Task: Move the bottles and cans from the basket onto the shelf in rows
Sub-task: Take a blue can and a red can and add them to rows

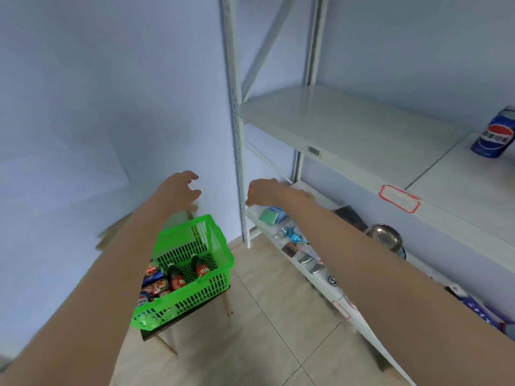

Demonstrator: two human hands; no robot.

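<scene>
A green plastic basket (220,257) sits on a small stool at lower centre. Inside it lie two dark cola bottles with red labels (176,277) (200,267) and several cans (152,285) at its left end. My left hand (182,188) hovers above the basket's far end, fingers loosely curled, holding nothing. My right hand (264,190) reaches out beside the white shelf post (237,140), fingers loosely bent and empty. One blue cola can (494,133) stands upright on the white shelf board (348,126) at the far right.
The lower shelf (328,288) carries packets, a steel bowl (386,236) and boxes. A red-edged label (399,198) sits on the upper board's front edge. Beige floor tiles lie between stool and shelf. A blue wall stands to the left.
</scene>
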